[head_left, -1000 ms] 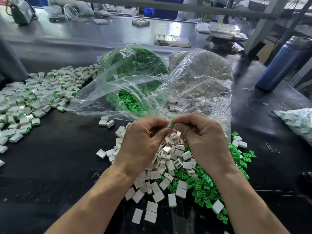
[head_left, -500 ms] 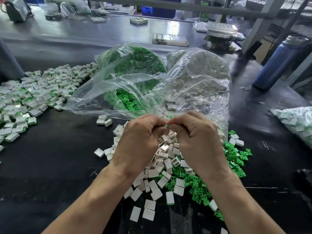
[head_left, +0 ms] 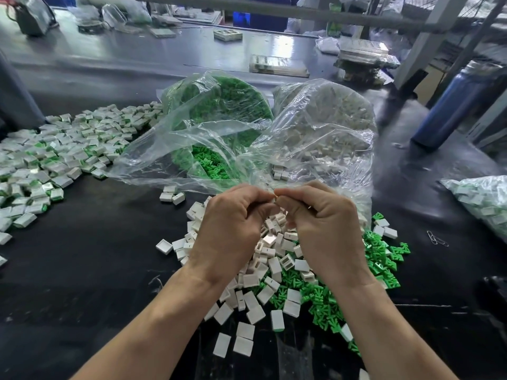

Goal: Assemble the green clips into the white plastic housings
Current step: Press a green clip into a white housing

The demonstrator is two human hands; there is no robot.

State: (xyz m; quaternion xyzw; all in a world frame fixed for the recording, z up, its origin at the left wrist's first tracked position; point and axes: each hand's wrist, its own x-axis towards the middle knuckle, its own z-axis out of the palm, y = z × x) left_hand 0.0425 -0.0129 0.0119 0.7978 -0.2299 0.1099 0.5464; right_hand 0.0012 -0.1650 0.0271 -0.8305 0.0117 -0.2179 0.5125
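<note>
- The left hand [head_left: 233, 229] and the right hand [head_left: 326, 223] meet knuckle to knuckle above the loose parts, fingers curled inward; each grip looks closed on something small pinched at the fingertips, but the piece itself is hidden behind the fingers, so what each one holds cannot be told.
- Holding both hands together at chest height suggests a clip is being pressed into a housing, one hand bracing while the other pushes; this is a judgement from the pose.
- Directly beneath the hands lies a heap of white plastic housings [head_left: 263, 267], and just beside it on the right a heap of green clips [head_left: 384, 259]; the two heaps overlap at the near edge, likely so either hand can take its part without reaching far.
- Behind the hands two clear bags lie open toward the person: the bag of clips [head_left: 219, 111] on the left, the bag of housings [head_left: 323, 124] on the right, spilling stock toward the heaps.
- Well apart on the left spreads a pile of finished pieces [head_left: 55, 160], white with green showing, kept clear of the raw stock.
- The counter [head_left: 82, 270] is black and slightly glossy; another filled bag [head_left: 482, 198] sits at the right edge, paper clips [head_left: 436, 238] near it.
- Farther back stand a blue bottle [head_left: 455, 105], trays and metal frame legs of a workshop.
</note>
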